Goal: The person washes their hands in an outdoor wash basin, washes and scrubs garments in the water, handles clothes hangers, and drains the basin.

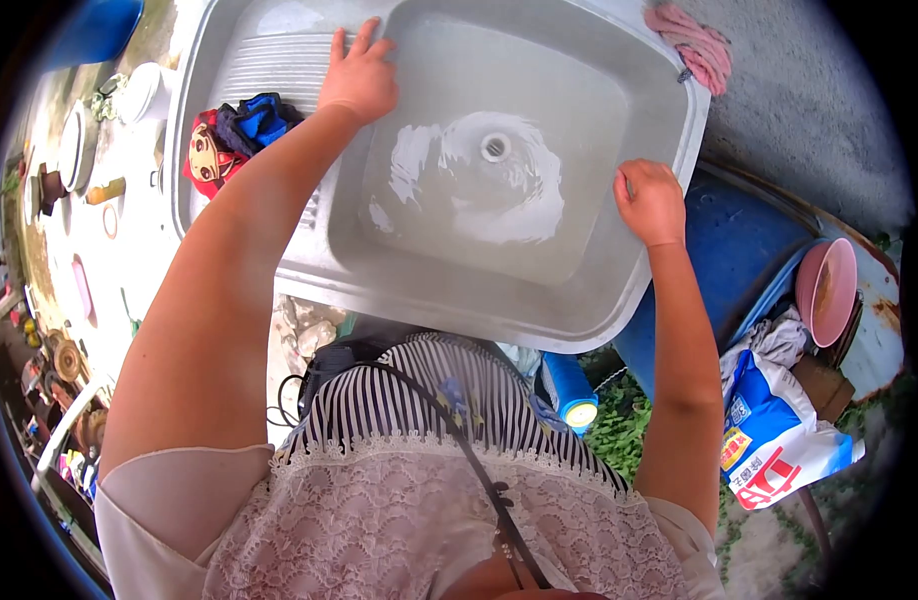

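Observation:
A large grey sink [429, 285] holds shallow, rippling water around a round drain [495, 148]. My left hand [362, 80] rests on the divider between the ribbed washboard [291, 65] and the basin, its fingers spread and nothing in them. Over the basin's right side is my right hand [649, 203], fingers curled in; whatever they may hold is hidden. On the lower part of the washboard, beside my left forearm, lie a red cloth item with a cartoon face [209, 158] and a dark and blue cloth [262, 120].
A pink cloth [694, 45] hangs on the sink's upper right corner. To the right are a blue barrel [744, 235], a pink bowl [827, 292] and a blue and white detergent bag [774, 430]. A white bucket [144, 95] stands at the left.

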The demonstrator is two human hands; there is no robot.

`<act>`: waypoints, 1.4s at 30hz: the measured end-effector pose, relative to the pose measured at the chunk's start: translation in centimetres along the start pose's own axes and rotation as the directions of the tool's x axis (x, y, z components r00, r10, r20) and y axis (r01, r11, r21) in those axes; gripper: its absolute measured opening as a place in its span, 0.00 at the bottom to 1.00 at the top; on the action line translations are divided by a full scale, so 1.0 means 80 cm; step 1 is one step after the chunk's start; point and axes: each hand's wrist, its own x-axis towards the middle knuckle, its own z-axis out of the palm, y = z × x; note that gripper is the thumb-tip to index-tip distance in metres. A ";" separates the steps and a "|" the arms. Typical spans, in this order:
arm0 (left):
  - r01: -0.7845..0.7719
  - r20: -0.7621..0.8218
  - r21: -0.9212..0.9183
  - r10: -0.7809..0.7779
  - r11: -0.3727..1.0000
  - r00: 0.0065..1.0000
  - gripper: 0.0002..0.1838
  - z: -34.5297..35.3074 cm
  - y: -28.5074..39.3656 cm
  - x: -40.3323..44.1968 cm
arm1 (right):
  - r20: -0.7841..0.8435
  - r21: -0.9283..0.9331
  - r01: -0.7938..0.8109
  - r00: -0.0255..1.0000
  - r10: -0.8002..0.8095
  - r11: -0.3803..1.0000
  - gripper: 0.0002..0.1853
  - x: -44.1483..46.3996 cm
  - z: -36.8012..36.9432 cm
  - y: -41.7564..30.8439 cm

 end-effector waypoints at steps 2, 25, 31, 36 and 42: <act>-0.001 -0.008 -0.001 0.001 1.000 1.000 0.12 0.002 -0.001 0.000 | 0.005 -0.003 -0.005 1.000 0.005 1.000 0.04 -0.001 0.001 0.000; -0.002 0.095 0.008 0.001 1.000 0.995 0.17 -0.010 -0.001 0.003 | -0.029 0.010 -0.010 1.000 0.010 1.000 0.03 0.001 0.002 0.000; -0.011 0.025 -0.057 0.012 0.998 1.000 0.17 -0.001 -0.005 -0.002 | 0.024 -0.021 -0.024 0.999 0.024 0.999 0.04 -0.001 0.003 0.001; -0.141 -0.103 -0.175 0.125 0.974 0.987 0.15 0.033 -0.026 -0.002 | 0.023 -0.048 -0.047 0.999 0.048 0.998 0.05 0.000 0.001 0.002; -0.409 0.072 -0.061 0.412 0.911 0.908 0.16 -0.011 -0.023 -0.085 | 0.031 -0.054 -0.047 0.998 0.049 0.997 0.05 -0.002 0.002 -0.002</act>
